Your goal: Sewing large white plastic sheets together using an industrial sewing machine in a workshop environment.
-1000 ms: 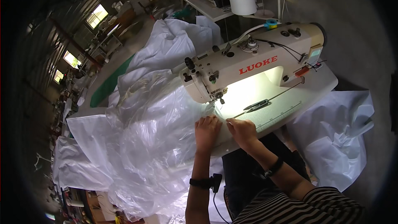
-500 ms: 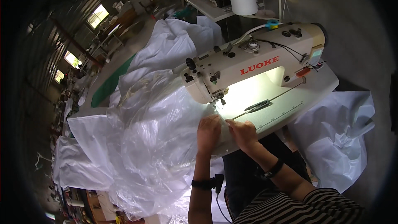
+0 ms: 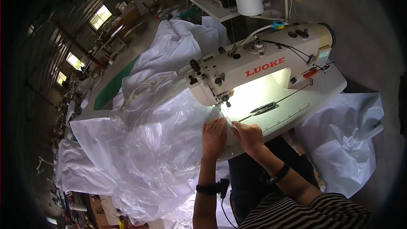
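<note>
A pale sewing machine [image 3: 271, 57] stands before me, its lamp lighting the bed beneath the arm. Clear plastic sheeting [image 3: 159, 129] spreads in crinkled folds left of the needle, and its edge runs up to the presser foot [image 3: 224, 100]. My left hand [image 3: 214, 135] presses on the sheeting just in front of the foot, fingers close together and bent. Beside it, my right hand [image 3: 250, 136] is closed, thumb and forefinger pinching near the sheet's edge. What lies under the fingertips is partly hidden. Small thread snips [image 3: 263, 108] rest on the bed beyond my right hand.
White fabric [image 3: 174, 38] lies heaped behind and left of the machine. More white sheeting [image 3: 343, 140] hangs at the right. A large white thread cone [image 3: 249, 1] stands at the back near another worktable [image 3: 214, 9]. The bed's front edge carries a ruler scale [image 3: 286, 121].
My left hand's fingers have shifted slightly and sit a little flatter on the plastic. The sheeting's folds moved a little; my right hand is almost where it was.
</note>
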Demonstrator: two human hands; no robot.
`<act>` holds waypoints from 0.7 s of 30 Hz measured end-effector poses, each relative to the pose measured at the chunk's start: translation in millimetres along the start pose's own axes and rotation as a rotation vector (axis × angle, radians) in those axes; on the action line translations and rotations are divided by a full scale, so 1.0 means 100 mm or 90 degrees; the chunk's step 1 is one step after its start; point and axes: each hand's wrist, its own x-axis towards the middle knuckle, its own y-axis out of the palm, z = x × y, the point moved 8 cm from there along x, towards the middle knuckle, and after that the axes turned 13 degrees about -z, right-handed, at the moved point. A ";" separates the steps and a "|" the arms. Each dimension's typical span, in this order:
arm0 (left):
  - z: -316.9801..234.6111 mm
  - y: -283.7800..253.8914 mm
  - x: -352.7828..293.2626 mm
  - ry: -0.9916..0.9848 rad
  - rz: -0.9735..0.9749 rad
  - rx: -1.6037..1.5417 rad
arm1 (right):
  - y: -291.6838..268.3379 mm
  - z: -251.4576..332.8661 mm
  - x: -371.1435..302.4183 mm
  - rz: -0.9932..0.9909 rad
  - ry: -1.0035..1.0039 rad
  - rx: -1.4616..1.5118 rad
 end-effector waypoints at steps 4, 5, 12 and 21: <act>0.03 0.01 -0.01 -0.007 -0.001 -0.031 | 0.04 -0.03 -0.02 0.021 0.006 -0.004; 0.04 0.02 -0.02 -0.010 0.009 -0.024 | 0.03 -0.02 -0.02 0.020 0.005 -0.004; -0.09 0.11 0.02 -0.008 0.047 0.143 | -0.02 -0.02 0.00 -0.024 0.000 0.025; 0.12 0.17 -0.07 -0.054 0.029 0.014 | 0.01 0.00 -0.04 0.019 -0.005 0.013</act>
